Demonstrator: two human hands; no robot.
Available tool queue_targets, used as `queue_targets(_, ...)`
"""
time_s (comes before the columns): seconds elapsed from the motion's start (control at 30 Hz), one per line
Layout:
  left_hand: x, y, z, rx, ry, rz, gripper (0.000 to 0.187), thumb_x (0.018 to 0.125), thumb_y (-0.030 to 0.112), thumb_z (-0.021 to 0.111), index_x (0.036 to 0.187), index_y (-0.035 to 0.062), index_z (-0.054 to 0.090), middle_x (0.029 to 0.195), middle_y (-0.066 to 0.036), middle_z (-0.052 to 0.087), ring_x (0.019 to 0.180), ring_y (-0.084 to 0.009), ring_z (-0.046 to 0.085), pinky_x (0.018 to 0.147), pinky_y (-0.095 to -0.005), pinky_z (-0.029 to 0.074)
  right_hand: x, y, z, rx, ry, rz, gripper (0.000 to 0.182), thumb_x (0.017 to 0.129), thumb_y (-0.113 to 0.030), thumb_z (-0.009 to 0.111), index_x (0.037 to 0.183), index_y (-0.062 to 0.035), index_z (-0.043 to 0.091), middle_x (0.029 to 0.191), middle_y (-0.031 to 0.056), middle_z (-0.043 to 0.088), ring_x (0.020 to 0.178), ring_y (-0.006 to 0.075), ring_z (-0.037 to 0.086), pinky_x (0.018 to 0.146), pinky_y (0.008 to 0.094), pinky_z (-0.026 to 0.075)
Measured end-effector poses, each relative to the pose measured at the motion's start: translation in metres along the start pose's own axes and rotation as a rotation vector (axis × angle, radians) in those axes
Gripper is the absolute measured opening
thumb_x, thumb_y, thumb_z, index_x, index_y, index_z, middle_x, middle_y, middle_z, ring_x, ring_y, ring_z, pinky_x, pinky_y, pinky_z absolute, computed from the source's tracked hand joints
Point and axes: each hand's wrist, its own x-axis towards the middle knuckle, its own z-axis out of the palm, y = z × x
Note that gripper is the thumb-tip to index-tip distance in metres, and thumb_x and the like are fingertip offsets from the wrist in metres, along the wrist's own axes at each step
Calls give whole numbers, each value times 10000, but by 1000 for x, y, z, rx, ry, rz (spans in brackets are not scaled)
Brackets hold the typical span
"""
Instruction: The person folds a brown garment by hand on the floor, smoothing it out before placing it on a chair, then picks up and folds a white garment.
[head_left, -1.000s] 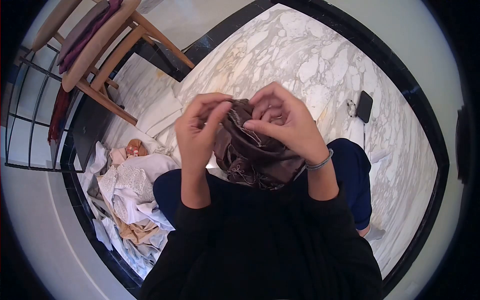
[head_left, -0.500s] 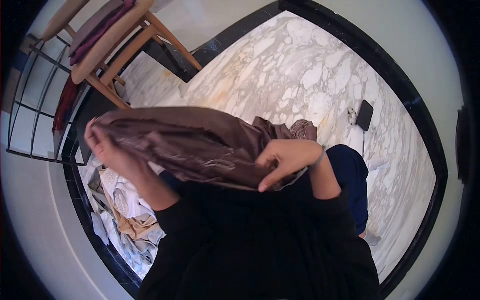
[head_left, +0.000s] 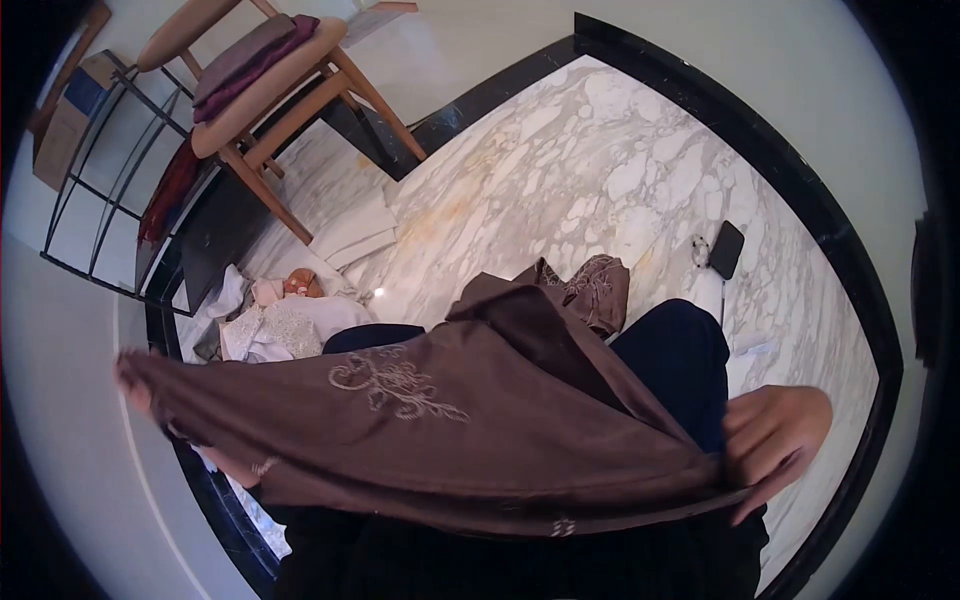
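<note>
A brown embroidered cloth (head_left: 520,400) is stretched sideways across my lap, with pale floral stitching on its left half. My left hand (head_left: 137,388) grips its far left end, mostly covered by the fabric. At the opposite end my right hand (head_left: 778,440) has its fingers closed on the cloth's edge. A bunched part of the cloth, also embroidered, rests beyond my knees. Dark blue trousers (head_left: 675,365) show beneath it on the right.
White and beige garments (head_left: 285,330) lie piled on the marble floor to the left. Behind them is a wooden chair (head_left: 265,110) bearing folded purple cloths (head_left: 255,65), beside a black wire rack (head_left: 95,215). A black phone (head_left: 727,250) lies on the floor at right.
My hands have moved apart, left hand leftward and right hand rightward, both lower. The bunched cloth is now spread taut between them, showing its embroidery. The view has shifted slightly.
</note>
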Motion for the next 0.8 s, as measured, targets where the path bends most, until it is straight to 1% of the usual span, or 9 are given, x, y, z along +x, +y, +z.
queue_targets(0.1,3,80,65,156,-300,69,303,969,219,572,1221,55,608,1186,-89,620,988,-153,619,882,-251,481,-6,25,-25,120,183,40,265,756,-134,803,692,-50,560,694,65,573,641,212,578,600,324,415)
queue_targets(0.13,48,15,92,-50,-227,-177,249,938,192,627,1127,35,665,1059,-65,673,980,-126,609,861,-237,460,5,38,-44,-218,455,180,202,771,-98,751,758,-28,562,733,74,581,671,224,587,625,336,440)
queue_targets(0.17,65,27,125,123,-229,63,286,949,193,615,1197,53,633,966,-54,638,935,-120,582,812,-249,465,17,50,-64,-499,689,402,152,786,-63,699,824,-6,564,773,83,589,701,236,596,650,349,466)
queue_targets(0.2,86,34,149,43,-197,30,296,951,223,620,1177,35,648,979,-58,642,884,-95,574,780,-233,458,23,72,-95,-1010,758,409,235,737,-53,704,929,-20,573,868,88,593,759,256,594,681,359,480)
queue_targets(0.27,162,68,168,-131,-118,-115,240,941,207,633,1062,1,650,810,-25,615,775,-97,589,697,-213,467,31,75,-156,-1072,926,194,291,761,-59,700,1031,-47,594,991,93,599,797,287,588,686,358,490)
queue_targets(0.33,213,162,154,-377,-81,57,187,960,161,587,1072,12,586,889,-46,604,789,-145,625,684,-261,514,28,22,-209,-1721,989,-100,256,838,-67,665,1082,-16,606,999,97,653,861,197,658,704,273,517)
queue_targets(0.4,264,234,116,-587,-47,247,216,966,143,569,1128,1,570,971,-83,614,896,-187,629,789,-294,529,34,-74,-215,-1727,1110,-17,460,782,-49,746,1209,-60,574,1187,152,588,1046,266,617,907,373,521)
queue_targets(0.53,302,352,43,-318,257,621,405,986,345,540,1173,-13,510,1106,-130,592,1024,-258,589,838,-393,505,26,-207,-202,-2224,1371,-257,201,927,-95,523,1063,54,526,974,181,584,913,253,634,778,388,572)
queue_targets(0.8,236,473,-10,-353,660,1104,439,971,317,548,1062,-93,423,1008,-238,532,954,-342,569,802,-454,501,-23,-277,-163,-2137,1415,-61,235,932,-124,539,1100,39,554,971,150,622,878,226,660,739,332,563)
